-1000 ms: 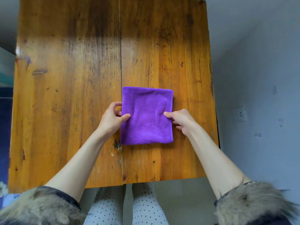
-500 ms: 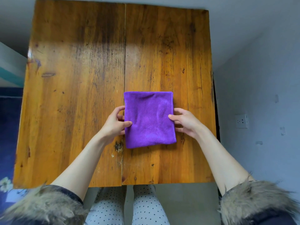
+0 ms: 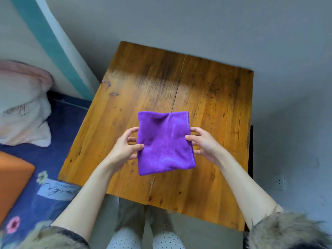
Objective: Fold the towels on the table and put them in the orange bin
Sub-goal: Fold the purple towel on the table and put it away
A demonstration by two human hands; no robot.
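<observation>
A folded purple towel (image 3: 164, 142) is held just above the wooden table (image 3: 206, 97). My left hand (image 3: 124, 148) pinches its left edge, thumb on top and fingers underneath. On the right edge, my right hand (image 3: 203, 142) grips the same way. The towel sags a little between the two hands. Part of the orange bin (image 3: 12, 182) shows at the lower left, on the blue floral bedding; its inside is out of sight.
A pink and white pillow (image 3: 21, 105) lies on the blue bedding (image 3: 59, 141) left of the table. Grey walls close in behind and to the right, with a socket (image 3: 279, 182) low on the right wall. My legs are under the table's near edge.
The towel lay flat on the table with both hands at its sides; now both hands have lifted it. The view has swung left, bringing the bed and orange bin into sight.
</observation>
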